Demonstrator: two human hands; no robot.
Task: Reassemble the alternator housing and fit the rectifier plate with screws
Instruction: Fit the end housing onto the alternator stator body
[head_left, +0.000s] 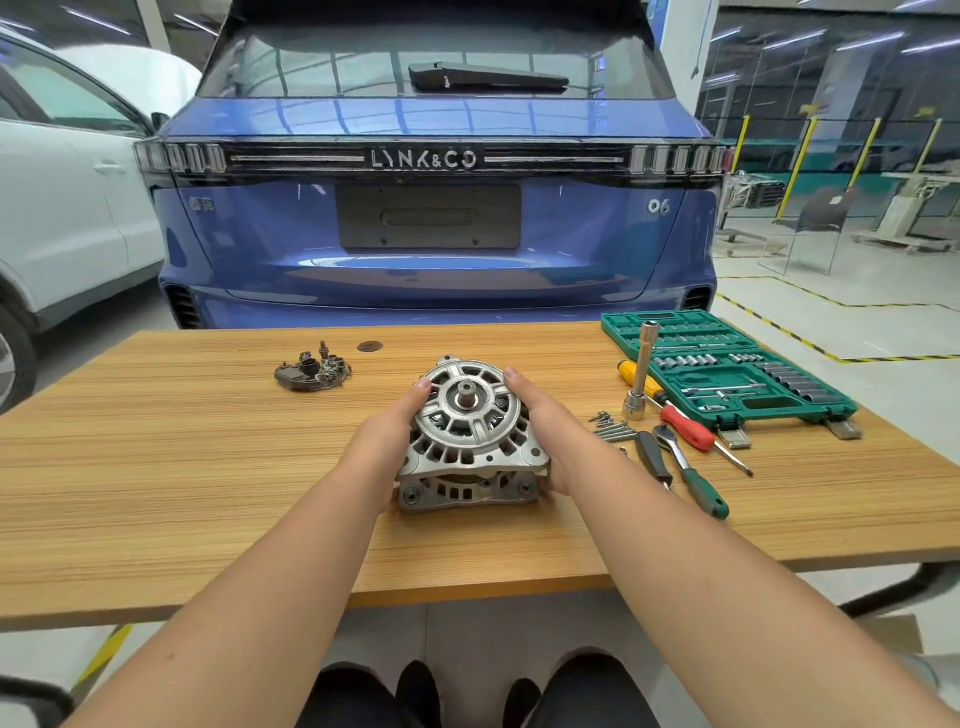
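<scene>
Your left hand (397, 426) and right hand (540, 431) clasp the alternator housing (470, 441) from either side at mid-desk (208, 467), each grip curled round it. The rectifier plate (313, 370) lies apart, far-left; screws (613, 427), apparently loose, lie just right.

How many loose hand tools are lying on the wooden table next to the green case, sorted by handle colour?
Yellow-handled screwdriver: 1
Red-handled screwdriver: 1
Black-handled screwdriver: 1
Green-handled ratchet: 1
Bare silver metal socket extension standing upright: 1
Total: 5
</scene>
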